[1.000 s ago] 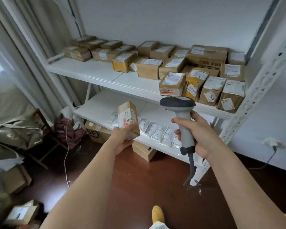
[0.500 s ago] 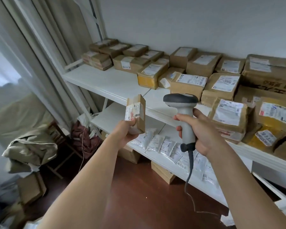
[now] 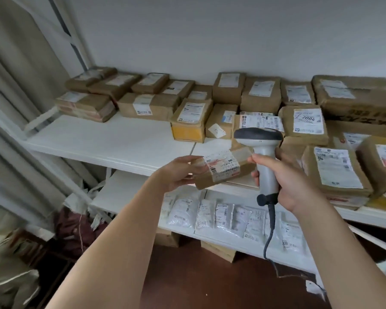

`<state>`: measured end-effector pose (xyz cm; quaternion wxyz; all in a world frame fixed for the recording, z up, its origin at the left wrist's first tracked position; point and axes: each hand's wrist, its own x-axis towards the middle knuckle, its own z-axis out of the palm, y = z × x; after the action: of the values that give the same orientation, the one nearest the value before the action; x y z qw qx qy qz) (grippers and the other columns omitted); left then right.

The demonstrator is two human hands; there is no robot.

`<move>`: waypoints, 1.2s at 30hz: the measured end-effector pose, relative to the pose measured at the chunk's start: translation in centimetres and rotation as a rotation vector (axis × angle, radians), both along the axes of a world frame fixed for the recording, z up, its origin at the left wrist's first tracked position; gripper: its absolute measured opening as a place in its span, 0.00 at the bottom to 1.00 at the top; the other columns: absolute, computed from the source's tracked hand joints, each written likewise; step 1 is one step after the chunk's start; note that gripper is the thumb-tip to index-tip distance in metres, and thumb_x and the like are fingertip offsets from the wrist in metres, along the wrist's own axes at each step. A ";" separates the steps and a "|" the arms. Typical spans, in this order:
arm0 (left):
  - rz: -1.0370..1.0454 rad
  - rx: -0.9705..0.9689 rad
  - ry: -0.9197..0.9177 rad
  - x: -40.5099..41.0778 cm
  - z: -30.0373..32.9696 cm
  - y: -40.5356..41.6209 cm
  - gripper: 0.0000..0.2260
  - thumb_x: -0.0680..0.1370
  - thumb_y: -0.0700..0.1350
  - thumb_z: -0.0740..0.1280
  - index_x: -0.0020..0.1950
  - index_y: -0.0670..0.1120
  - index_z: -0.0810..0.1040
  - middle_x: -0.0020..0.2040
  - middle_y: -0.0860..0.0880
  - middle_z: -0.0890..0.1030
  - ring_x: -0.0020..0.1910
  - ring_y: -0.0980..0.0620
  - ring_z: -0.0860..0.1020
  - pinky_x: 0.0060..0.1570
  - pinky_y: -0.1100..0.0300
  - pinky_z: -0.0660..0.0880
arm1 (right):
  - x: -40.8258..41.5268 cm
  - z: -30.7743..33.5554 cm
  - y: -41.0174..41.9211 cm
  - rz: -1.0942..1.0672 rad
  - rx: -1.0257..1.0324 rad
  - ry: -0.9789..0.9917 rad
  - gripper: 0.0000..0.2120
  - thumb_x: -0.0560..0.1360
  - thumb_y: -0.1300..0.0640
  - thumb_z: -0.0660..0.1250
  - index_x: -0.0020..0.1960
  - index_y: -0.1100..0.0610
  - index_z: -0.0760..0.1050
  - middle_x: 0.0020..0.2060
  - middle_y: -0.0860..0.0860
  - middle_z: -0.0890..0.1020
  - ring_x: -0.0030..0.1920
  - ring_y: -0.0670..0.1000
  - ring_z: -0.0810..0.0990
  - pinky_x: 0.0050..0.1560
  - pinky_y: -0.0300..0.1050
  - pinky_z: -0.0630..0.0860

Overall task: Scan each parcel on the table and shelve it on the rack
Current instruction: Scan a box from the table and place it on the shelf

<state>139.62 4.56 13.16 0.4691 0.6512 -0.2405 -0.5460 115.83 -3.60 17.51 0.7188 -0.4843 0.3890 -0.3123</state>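
Observation:
A small brown cardboard parcel (image 3: pixel 223 169) with a white barcode label facing up lies flat in my left hand (image 3: pixel 178 172), which grips its left end just in front of the upper shelf's edge. My right hand (image 3: pixel 288 175) is wrapped around the handle of a grey barcode scanner (image 3: pixel 262 150), held upright right beside the parcel's right end. The scanner's dark head sits above the parcel. Its cable hangs down toward the floor. The white rack's upper shelf (image 3: pixel 112 139) carries many labelled brown parcels along the back and right.
A bare stretch of the upper shelf lies at front left. The lower shelf (image 3: pixel 129 192) holds a row of white plastic mailers (image 3: pixel 227 217). Cardboard boxes (image 3: pixel 218 250) sit on the dark red floor under the rack. Curtains and bags crowd the left side.
The parcel has gone from upright to lying flat with its label up, and has moved right to beside the scanner. My view has come closer to the rack.

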 end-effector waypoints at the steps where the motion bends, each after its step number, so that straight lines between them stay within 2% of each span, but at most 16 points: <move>1: -0.008 -0.016 0.002 0.2 0.3 -1.2 0.22 0.73 0.38 0.74 0.65 0.48 0.75 0.55 0.48 0.84 0.50 0.52 0.83 0.46 0.62 0.79 | -0.2 0.2 -0.1 -0.043 0.003 -0.002 0.12 0.74 0.59 0.73 0.56 0.55 0.78 0.43 0.52 0.85 0.31 0.49 0.80 0.33 0.44 0.75; 7: -0.047 -0.047 -0.020 -2.4 -0.6 -7.2 0.24 0.72 0.34 0.74 0.65 0.38 0.70 0.54 0.41 0.82 0.45 0.50 0.83 0.42 0.63 0.81 | -3.9 0.5 0.3 -0.256 -0.006 0.017 0.14 0.74 0.58 0.73 0.59 0.53 0.77 0.48 0.54 0.83 0.33 0.48 0.80 0.36 0.45 0.75; 8: -0.033 -0.050 -0.015 -3.0 -1.0 -7.9 0.25 0.71 0.34 0.75 0.65 0.38 0.69 0.55 0.40 0.81 0.47 0.49 0.83 0.43 0.62 0.81 | -4.5 0.5 0.5 -0.289 -0.007 0.029 0.14 0.74 0.58 0.73 0.58 0.54 0.77 0.49 0.55 0.83 0.33 0.48 0.81 0.36 0.44 0.76; 12: 0.080 -0.021 -0.070 -4.6 -2.4 -9.6 0.25 0.71 0.39 0.77 0.62 0.41 0.68 0.59 0.39 0.78 0.56 0.43 0.80 0.57 0.50 0.78 | -6.0 0.8 0.7 -0.343 -0.004 0.045 0.16 0.74 0.58 0.73 0.60 0.56 0.77 0.49 0.56 0.83 0.34 0.47 0.81 0.36 0.44 0.77; 17: 0.159 -0.040 -0.086 -5.9 -2.8 -11.1 0.22 0.74 0.41 0.74 0.66 0.41 0.72 0.59 0.40 0.79 0.56 0.42 0.81 0.58 0.46 0.78 | -7.6 1.0 0.4 -0.340 -0.014 0.048 0.17 0.74 0.57 0.73 0.62 0.57 0.77 0.49 0.55 0.82 0.35 0.48 0.81 0.38 0.44 0.77; 20: 0.076 0.036 -0.103 -6.6 -2.1 -11.3 0.17 0.74 0.40 0.74 0.61 0.43 0.77 0.54 0.43 0.82 0.50 0.46 0.82 0.53 0.51 0.80 | -8.3 0.7 0.1 -0.339 -0.009 0.050 0.16 0.74 0.57 0.73 0.61 0.57 0.77 0.49 0.55 0.82 0.34 0.48 0.81 0.37 0.44 0.77; 24: -0.191 0.207 -0.214 -7.7 -0.8 -10.7 0.15 0.70 0.45 0.78 0.52 0.41 0.80 0.46 0.43 0.84 0.42 0.48 0.82 0.46 0.54 0.82 | -8.8 0.4 -0.5 -0.311 0.008 0.055 0.16 0.75 0.57 0.73 0.61 0.56 0.77 0.50 0.56 0.83 0.35 0.48 0.81 0.38 0.44 0.78; 26: -0.276 0.248 -0.211 -8.6 -0.3 -10.7 0.15 0.71 0.45 0.77 0.51 0.38 0.80 0.46 0.42 0.84 0.43 0.47 0.84 0.45 0.54 0.82 | -9.0 0.4 -0.9 -0.298 0.016 0.060 0.15 0.75 0.57 0.73 0.60 0.56 0.77 0.48 0.56 0.83 0.35 0.49 0.81 0.38 0.45 0.78; 28: -0.326 0.284 -0.182 -9.6 0.0 -10.6 0.15 0.71 0.44 0.77 0.52 0.37 0.79 0.49 0.39 0.84 0.48 0.44 0.84 0.48 0.52 0.82 | -9.1 0.4 -1.4 -0.283 0.018 0.059 0.15 0.75 0.57 0.73 0.60 0.56 0.77 0.44 0.54 0.85 0.34 0.48 0.81 0.37 0.44 0.79; 31: -0.325 0.287 -0.123 -11.2 -0.2 -10.6 0.13 0.72 0.41 0.76 0.51 0.35 0.78 0.46 0.39 0.84 0.44 0.43 0.84 0.44 0.53 0.82 | -9.4 0.5 -2.1 -0.268 0.010 0.051 0.15 0.74 0.57 0.74 0.59 0.55 0.77 0.40 0.51 0.86 0.33 0.48 0.82 0.35 0.43 0.79; 33: -0.312 0.262 -0.084 -12.3 -0.5 -10.6 0.12 0.73 0.40 0.75 0.51 0.34 0.78 0.47 0.38 0.84 0.45 0.43 0.84 0.44 0.54 0.82 | -9.6 0.4 -2.6 -0.255 0.012 0.042 0.15 0.74 0.57 0.74 0.60 0.55 0.77 0.40 0.51 0.86 0.33 0.48 0.82 0.35 0.43 0.78; 36: -0.302 0.228 -0.027 -13.5 -0.9 -10.5 0.17 0.75 0.42 0.73 0.57 0.32 0.77 0.52 0.36 0.83 0.51 0.39 0.83 0.46 0.55 0.82 | -9.9 0.2 -3.2 -0.227 0.012 0.041 0.16 0.74 0.57 0.74 0.60 0.56 0.77 0.43 0.54 0.85 0.34 0.49 0.82 0.36 0.45 0.78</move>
<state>126.09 -5.90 12.26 0.3016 0.6640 -0.2783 -0.6250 105.91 -6.76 17.74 0.6736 -0.4390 0.4577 -0.3795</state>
